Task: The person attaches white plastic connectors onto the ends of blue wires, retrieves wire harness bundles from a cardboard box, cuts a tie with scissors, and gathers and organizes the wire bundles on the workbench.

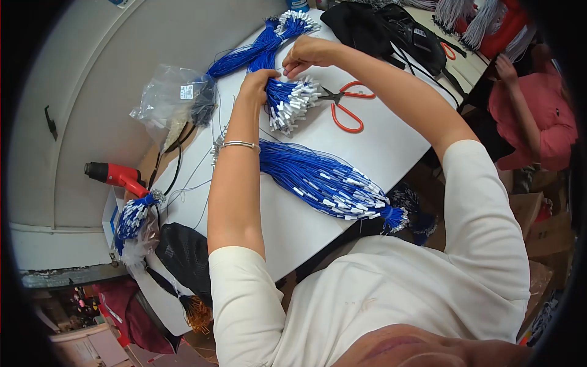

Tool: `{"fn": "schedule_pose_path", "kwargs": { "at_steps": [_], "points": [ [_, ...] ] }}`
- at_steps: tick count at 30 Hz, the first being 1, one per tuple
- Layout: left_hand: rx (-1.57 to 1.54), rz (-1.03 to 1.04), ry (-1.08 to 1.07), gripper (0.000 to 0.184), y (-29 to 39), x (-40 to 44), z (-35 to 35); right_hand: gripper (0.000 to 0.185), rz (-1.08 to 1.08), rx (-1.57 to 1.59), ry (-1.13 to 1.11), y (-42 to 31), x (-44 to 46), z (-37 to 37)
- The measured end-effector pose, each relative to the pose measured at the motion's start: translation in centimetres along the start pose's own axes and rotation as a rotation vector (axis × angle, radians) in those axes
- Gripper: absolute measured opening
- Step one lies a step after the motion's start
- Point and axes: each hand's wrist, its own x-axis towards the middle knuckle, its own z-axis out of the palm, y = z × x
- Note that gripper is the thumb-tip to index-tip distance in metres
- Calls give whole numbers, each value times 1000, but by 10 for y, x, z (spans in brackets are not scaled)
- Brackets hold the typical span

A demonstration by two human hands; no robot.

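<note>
Near the middle of the white table (379,125), my left hand (260,84) is wrapped round a bundle of blue cables with white connector ends (295,103). Close to its right, my right hand (299,56) has its fingers bent together above the bundle; what they hold, if anything, is too small to make out. Behind my hands lies another bundle of blue cables (244,55). Scissors with orange handles (348,105) rest beside the white ends. A long blue bundle with white tags (330,186) lies nearer my body.
At the left are a clear plastic bag (162,98), a red heat gun (122,177), a smaller blue bundle (134,217) and a black mesh bag (183,251). Black bags (391,37) lie at the back. Another person in a red top (532,119) is at the right.
</note>
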Motion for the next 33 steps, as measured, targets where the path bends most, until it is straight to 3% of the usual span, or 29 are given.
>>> {"fn": "schedule_pose_path", "kwargs": {
  "at_steps": [7, 12, 16, 19, 21, 24, 28, 31, 33],
  "points": [
    [62, -24, 59, 56, -1, 4, 1, 23, 115, -98, -104, -1, -6, 22],
    [-174, -219, 146, 74, -20, 24, -2, 21, 45, -119, -113, -1, -32, 23],
    [-196, -116, -186, 89, -12, 32, 4, 22, -89, -709, -49, -7, -32, 35],
    [-180, -15, -247, 94, 7, 13, 2, 21, -191, -779, 8, -1, -36, 38],
    [-78, 53, -232, 86, 13, -8, -13, 20, -308, -845, 58, 1, -36, 42],
    [-248, -13, -188, 78, -12, 3, 6, 20, -230, -775, 26, 0, -41, 41],
    [-582, -92, -95, 66, -59, -7, 24, 22, -6, -264, 88, 10, -47, 38],
    [-838, -63, -59, 62, -79, -10, 31, 25, -137, -367, 135, 25, -41, 38],
    [-1025, 38, -49, 38, -100, -24, 22, 32, -257, -581, 48, 29, -37, 32]
  ]
}}
